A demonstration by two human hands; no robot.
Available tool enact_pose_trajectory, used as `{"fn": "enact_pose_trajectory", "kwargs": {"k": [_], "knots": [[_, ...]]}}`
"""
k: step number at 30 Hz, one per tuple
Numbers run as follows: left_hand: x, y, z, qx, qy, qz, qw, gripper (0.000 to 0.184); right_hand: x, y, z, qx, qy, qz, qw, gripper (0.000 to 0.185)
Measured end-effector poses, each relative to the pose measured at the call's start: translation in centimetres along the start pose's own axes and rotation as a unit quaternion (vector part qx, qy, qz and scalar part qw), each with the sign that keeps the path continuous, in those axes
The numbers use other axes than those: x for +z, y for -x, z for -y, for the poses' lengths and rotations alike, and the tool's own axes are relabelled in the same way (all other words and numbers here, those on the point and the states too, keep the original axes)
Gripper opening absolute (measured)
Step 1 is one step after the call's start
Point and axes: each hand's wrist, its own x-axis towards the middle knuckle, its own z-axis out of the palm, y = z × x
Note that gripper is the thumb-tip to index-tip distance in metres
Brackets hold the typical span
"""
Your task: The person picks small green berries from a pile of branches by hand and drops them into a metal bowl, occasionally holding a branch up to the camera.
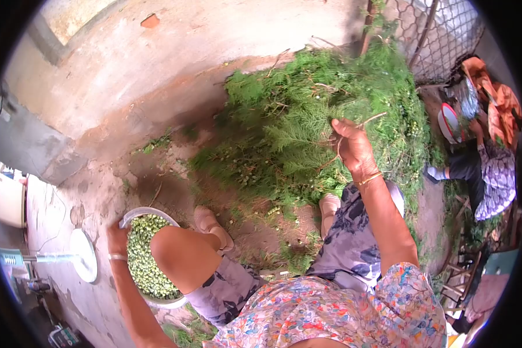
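My right hand (354, 146) is closed around the woody stem of a leafy green branch (298, 139), whose feathery sprays spread to the left above a big pile of similar cut greenery (313, 87). Beside my left knee stands a metal basin (163, 303) filled with small green berries or cones (148, 255). At the basin's left rim is my left hand (118, 238), its fingers curled over the edge; the fingertips are partly hidden.
A pale wall (185, 46) runs behind the pile. On the left stands a fan's round white base (84, 255). To the right, another person in a patterned top (496, 180) sits near a white basin with a red rim (448, 123). Wire mesh (441, 40) stands at the back right.
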Motion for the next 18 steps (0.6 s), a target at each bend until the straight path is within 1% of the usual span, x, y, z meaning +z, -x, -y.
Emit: {"fn": "enact_pose_trajectory", "kwargs": {"k": [1, 2, 3, 4, 5, 6, 7, 8, 9, 10, 11, 12, 13, 14, 15, 16, 17, 18], "knots": [[0.3, 1.9, 3.9, -0.075, -0.079, 0.070, 0.992, 0.045, -0.5, 0.1, 0.5, -0.006, 0.000, -0.006, 1.000, 0.006], [0.5, 4.4, 6.0, -0.082, -0.098, 0.049, 0.991, 0.048, -1.0, 0.2, 1.0, -0.015, 0.004, -0.008, 1.000, 0.007], [0.5, 6.3, 6.5, -0.214, 0.024, 0.026, 0.976, 0.044, -1.7, 0.4, 1.5, -0.021, 0.008, -0.011, 1.000, 0.013], [1.9, 7.9, 9.2, -0.277, 0.039, -0.138, 0.950, 0.025, -2.4, 0.5, 2.0, -0.040, 0.001, -0.017, 0.999, 0.016], [0.8, 8.0, 7.0, -0.276, 0.038, -0.133, 0.951, 0.025, -2.4, 1.4, 3.3, -0.045, 0.006, -0.025, 0.999, 0.019], [-0.8, 7.8, 4.8, -0.339, 0.133, -0.103, 0.926, 0.017, -3.2, 1.8, 4.5, -0.065, 0.007, -0.023, 0.998, 0.019], [-1.7, 7.4, 2.3, -0.399, 0.224, -0.073, 0.886, 0.013, -4.4, 2.3, 5.6, -0.084, 0.007, -0.020, 0.996, 0.019], [-1.5, 6.8, 0.3, -0.340, 0.295, -0.128, 0.884, 0.012, -5.5, 3.3, 7.0, -0.100, -0.004, -0.015, 0.995, 0.018], [-2.5, 6.0, -1.7, -0.272, 0.303, -0.095, 0.908, 0.011, -6.6, 4.3, 8.3, -0.116, -0.016, -0.010, 0.993, 0.017], [-2.7, 5.1, -5.0, -0.241, 0.352, -0.102, 0.899, 0.011, -7.3, 5.5, 9.4, -0.141, -0.020, -0.049, 0.989, 0.012], [-2.9, 4.4, -8.0, -0.225, 0.363, -0.110, 0.898, 0.020, -8.5, 6.7, 10.4, -0.167, -0.022, -0.089, 0.982, 0.006], [-3.2, 4.0, -12.7, -0.200, 0.396, -0.097, 0.891, 0.027, -11.3, 7.5, 11.1, -0.165, -0.037, -0.085, 0.982, 0.007], [-2.6, 3.7, -14.7, -0.123, 0.446, -0.059, 0.885, 0.026, -13.9, 9.1, 11.3, -0.189, -0.031, -0.120, 0.974, 0.008], [-2.2, 4.0, -18.9, -0.070, 0.443, -0.037, 0.893, 0.024, -15.5, 11.3, 11.3, -0.164, -0.029, -0.127, 0.978, 0.008], [-1.3, 4.2, -22.0, -0.005, 0.463, 0.006, 0.886, 0.022, -17.6, 13.9, 11.5, -0.145, -0.025, -0.142, 0.979, 0.009], [0.3, 4.5, -24.3, -0.001, 0.478, 0.037, 0.877, 0.021, -22.4, 15.9, 11.2, -0.121, -0.043, -0.159, 0.979, 0.009], [1.9, 4.7, -26.3, 0.004, 0.492, 0.066, 0.868, 0.019, -20.9, 18.9, 10.7, -0.143, -0.035, -0.293, 0.945, 0.010], [3.6, 4.9, -27.8, 0.018, 0.499, 0.099, 0.861, 0.019, -25.0, 22.0, 10.7, -0.138, 0.016, -0.358, 0.923, 0.010]]}}
